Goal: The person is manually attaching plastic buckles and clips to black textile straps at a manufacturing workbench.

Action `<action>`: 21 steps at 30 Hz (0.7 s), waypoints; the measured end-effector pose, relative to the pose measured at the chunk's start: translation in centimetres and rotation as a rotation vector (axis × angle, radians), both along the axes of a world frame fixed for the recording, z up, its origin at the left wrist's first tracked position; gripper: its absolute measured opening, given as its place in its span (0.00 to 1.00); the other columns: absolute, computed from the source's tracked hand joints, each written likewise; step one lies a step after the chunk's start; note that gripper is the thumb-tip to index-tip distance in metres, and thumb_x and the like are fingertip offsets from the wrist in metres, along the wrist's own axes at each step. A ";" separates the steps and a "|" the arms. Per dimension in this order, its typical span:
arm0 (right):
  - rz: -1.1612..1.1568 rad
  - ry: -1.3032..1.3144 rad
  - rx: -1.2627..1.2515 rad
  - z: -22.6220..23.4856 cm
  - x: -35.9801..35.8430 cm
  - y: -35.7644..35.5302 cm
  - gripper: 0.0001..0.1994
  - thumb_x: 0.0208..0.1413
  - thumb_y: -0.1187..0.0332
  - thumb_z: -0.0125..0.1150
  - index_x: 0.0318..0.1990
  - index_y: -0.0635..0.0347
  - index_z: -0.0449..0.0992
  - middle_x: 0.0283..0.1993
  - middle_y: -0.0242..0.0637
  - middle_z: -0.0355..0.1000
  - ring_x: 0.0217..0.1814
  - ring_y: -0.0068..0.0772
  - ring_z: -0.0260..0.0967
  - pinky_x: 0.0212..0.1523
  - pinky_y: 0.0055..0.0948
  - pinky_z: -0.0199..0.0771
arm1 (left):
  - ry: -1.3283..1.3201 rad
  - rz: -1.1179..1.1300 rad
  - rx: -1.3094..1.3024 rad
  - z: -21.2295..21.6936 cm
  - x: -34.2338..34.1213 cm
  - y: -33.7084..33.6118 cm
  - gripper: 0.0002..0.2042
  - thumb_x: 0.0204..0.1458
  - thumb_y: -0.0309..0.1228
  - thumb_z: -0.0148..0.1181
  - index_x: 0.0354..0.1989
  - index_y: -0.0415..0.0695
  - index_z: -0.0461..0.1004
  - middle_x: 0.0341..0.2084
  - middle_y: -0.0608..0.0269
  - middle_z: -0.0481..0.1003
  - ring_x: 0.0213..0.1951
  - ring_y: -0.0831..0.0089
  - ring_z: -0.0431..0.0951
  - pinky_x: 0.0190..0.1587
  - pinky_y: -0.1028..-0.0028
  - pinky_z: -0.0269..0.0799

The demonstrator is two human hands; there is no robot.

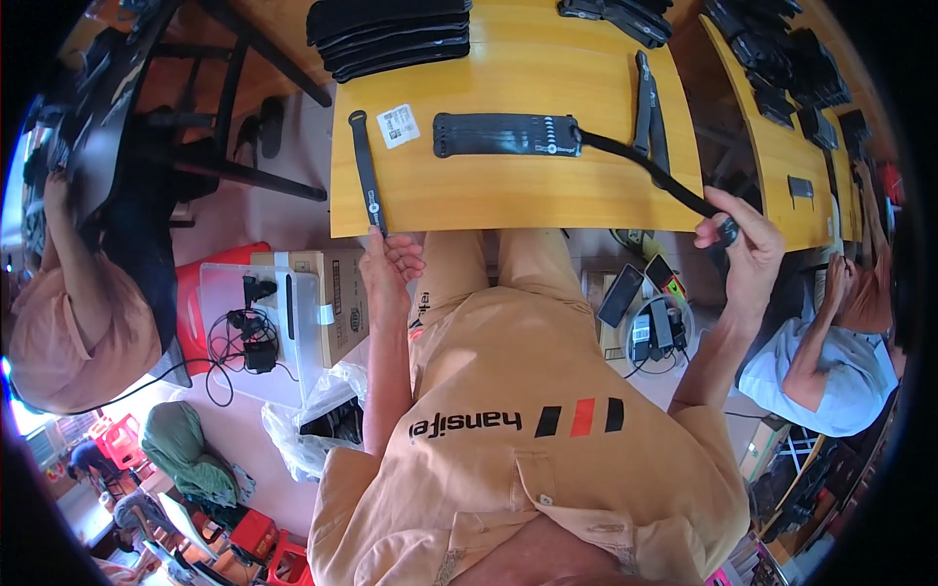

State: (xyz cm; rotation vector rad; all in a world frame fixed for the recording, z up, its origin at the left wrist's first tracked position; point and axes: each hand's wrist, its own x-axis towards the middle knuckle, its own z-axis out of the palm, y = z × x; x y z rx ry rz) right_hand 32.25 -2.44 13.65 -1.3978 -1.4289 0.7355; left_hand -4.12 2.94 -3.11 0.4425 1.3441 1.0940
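Observation:
My right hand (745,239) is closed round the end of a long black strap (650,168), held off the table's right front side. That strap runs up and left to the right end of a flat bundle of black straps (489,135) lying on the yellow table. My left hand (389,262) is at the table's front edge, its fingers curled, pinching the near end of a short black strap (364,166) with a slotted far end. A small white printed label (399,127) lies between that strap and the bundle.
A tall stack of black straps (391,39) stands at the table's far left; more straps (647,107) lie right of the bundle. A clear plastic bin (293,342), a carton (342,303) and a tub of devices (660,327) stand below. Co-workers sit at both sides.

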 end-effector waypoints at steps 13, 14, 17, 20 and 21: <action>-0.042 0.234 0.069 -0.6 0.3 0.1 0.13 0.50 0.68 0.58 0.35 0.72 0.75 0.29 0.37 0.66 0.28 0.20 0.67 0.26 0.18 0.74 | 0.275 -0.389 0.446 11.7 -0.2 -1.5 0.16 0.55 0.38 0.46 0.38 0.36 0.70 0.26 0.57 0.75 0.23 0.76 0.74 0.25 0.79 0.70; -0.004 0.213 0.055 -1.1 0.0 0.7 0.17 0.49 0.62 0.58 0.35 0.73 0.74 0.29 0.37 0.65 0.26 0.20 0.66 0.25 0.18 0.73 | 0.288 -0.355 0.671 14.5 0.4 -2.7 0.14 0.55 0.35 0.44 0.34 0.37 0.71 0.25 0.55 0.75 0.22 0.72 0.74 0.26 0.78 0.69; 0.026 0.215 0.054 -1.0 -1.2 1.2 0.22 0.49 0.55 0.59 0.32 0.73 0.75 0.28 0.38 0.66 0.24 0.21 0.66 0.24 0.17 0.71 | 0.129 -0.347 1.047 19.3 2.8 -3.2 0.11 0.54 0.32 0.45 0.32 0.38 0.72 0.27 0.55 0.73 0.26 0.70 0.73 0.28 0.75 0.69; 0.030 0.232 0.059 -1.0 -1.3 0.8 0.19 0.49 0.58 0.60 0.32 0.71 0.75 0.27 0.39 0.67 0.24 0.22 0.67 0.23 0.16 0.72 | -0.289 -0.335 1.437 22.6 4.7 -3.0 0.09 0.51 0.30 0.49 0.39 0.41 0.68 0.37 0.60 0.68 0.36 0.72 0.70 0.34 0.72 0.71; 0.041 0.232 0.062 -0.5 -1.7 0.9 0.19 0.49 0.58 0.60 0.32 0.71 0.75 0.27 0.39 0.67 0.24 0.22 0.67 0.23 0.16 0.72 | -0.411 -0.304 1.561 24.0 4.9 -3.5 0.10 0.50 0.30 0.51 0.41 0.42 0.67 0.40 0.62 0.66 0.40 0.73 0.69 0.36 0.71 0.72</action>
